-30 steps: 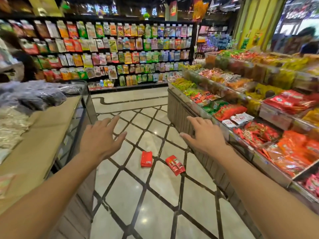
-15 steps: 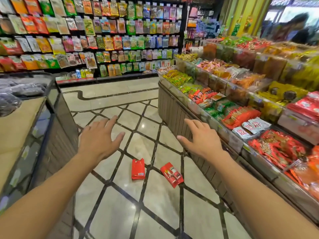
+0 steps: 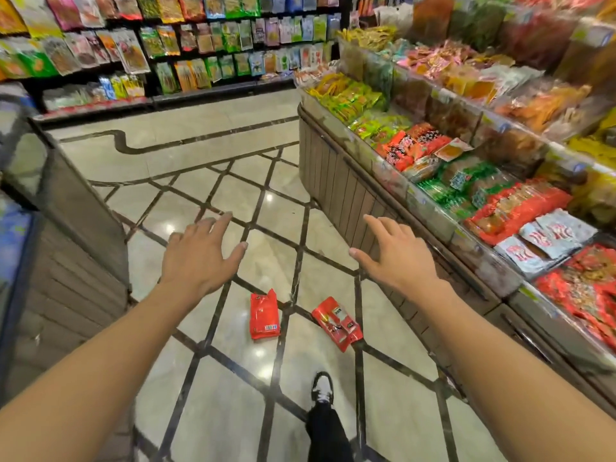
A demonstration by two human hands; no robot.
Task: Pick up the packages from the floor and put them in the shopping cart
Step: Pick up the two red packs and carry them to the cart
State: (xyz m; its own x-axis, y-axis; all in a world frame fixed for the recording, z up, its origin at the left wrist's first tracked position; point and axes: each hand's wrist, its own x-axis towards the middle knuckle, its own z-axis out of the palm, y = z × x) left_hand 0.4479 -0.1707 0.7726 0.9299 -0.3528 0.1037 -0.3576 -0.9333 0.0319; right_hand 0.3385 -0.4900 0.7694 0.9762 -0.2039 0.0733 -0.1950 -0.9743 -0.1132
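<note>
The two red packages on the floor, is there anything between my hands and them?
Nothing visible. The left red package and the right red package lie on bare floor tiles, with the left hand and right hand open in the air above. Your shoe stands nearer you, beside the path. No cart is in view.

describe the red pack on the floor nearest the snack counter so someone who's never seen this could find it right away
Start at the long snack counter on the right and look down at the tiled floor beside it. Two red packages lie there side by side, apart; it is the right-hand package. It lies at a slant and shows dark printing, whereas the left-hand package lies straight and is mostly plain red.
</note>
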